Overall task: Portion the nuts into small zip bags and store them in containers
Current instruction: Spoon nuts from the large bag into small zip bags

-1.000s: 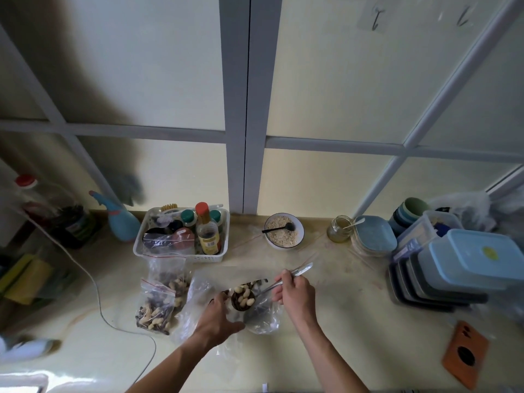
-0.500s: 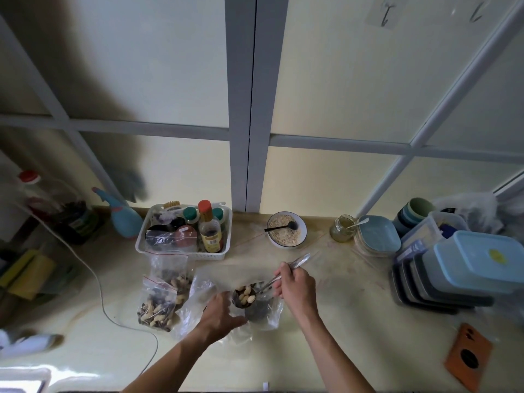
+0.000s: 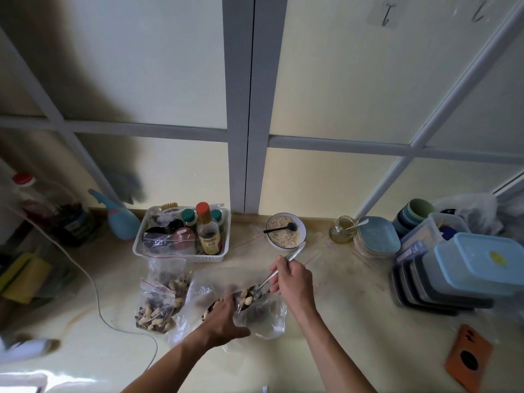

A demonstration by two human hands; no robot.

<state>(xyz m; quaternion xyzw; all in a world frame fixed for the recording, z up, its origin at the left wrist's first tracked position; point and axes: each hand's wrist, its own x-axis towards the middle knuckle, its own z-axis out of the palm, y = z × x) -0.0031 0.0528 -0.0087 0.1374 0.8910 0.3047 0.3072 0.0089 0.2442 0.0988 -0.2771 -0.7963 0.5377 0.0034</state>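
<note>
Seen from the head camera, the left hand [image 3: 224,316] grips the mouth of a clear bag [image 3: 261,313] lying on the bench [image 3: 354,313], fingers curled over the film to keep it open. The right hand [image 3: 292,282] pinches the handle of a metal spoon [image 3: 279,272], whose bowl dips into the bag opening with pale nuts [image 3: 246,299] in it. Just to the left lie two filled zip bags [image 3: 158,304], one partly over the other, red seal strips at their tops. A stack of lidded containers [image 3: 467,276] stands well apart at the right edge.

The bag film looks thin, soft and slippery; it will likely sag shut unless held by its rim, so the best hold is at the mouth, near the seal strip, not on the body. Filled, it should be light but floppy, the nuts shifting inside, and better lifted from the top edge or cupped from below. The nuts are hard, small and loose, apt to roll off the spoon if it tilts. The spoon is stiff and is well held far up its handle. The containers look rigid and are probably easiest taken by their sides.
</note>
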